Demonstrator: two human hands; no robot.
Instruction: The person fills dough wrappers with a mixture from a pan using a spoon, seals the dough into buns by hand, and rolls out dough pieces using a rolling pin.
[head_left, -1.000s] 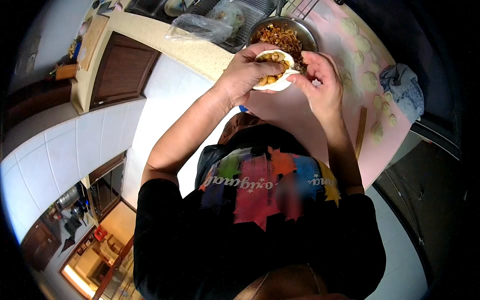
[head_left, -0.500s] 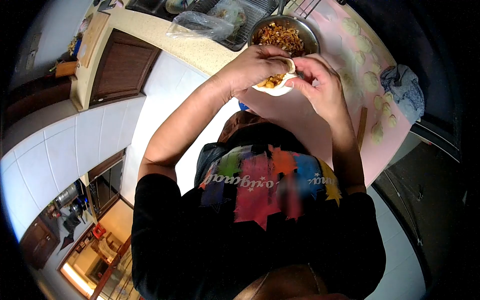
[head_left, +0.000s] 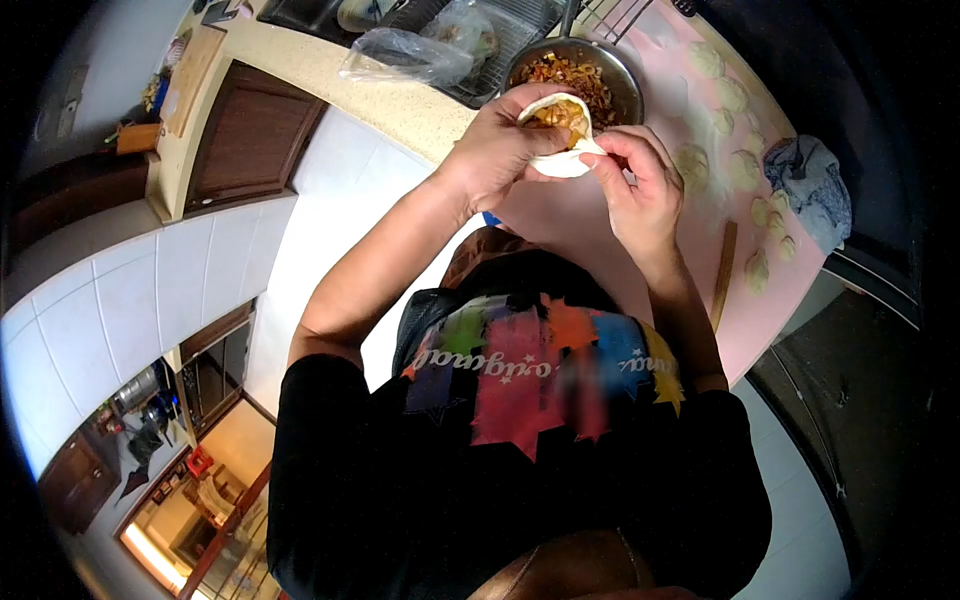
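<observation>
Grasping filled dough (head_left: 570, 164), left grip (head_left: 497, 148) and right grip (head_left: 642, 186) together, by floured pink tabletop (head_left: 575, 222) and speckled counter (head_left: 395, 112)

White dough round (head_left: 563, 166), open-topped, with chunky golden-brown filling (head_left: 562, 115) inside

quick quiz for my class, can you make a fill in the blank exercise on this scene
The left hand has its ____ on the filling.
The right hand pinches the ____ of the wrapper.
The tabletop under the dough pieces is ____.
In the image, the cloth lies to the pan's ____.

Missing: thumb; edge; pink; right
</observation>
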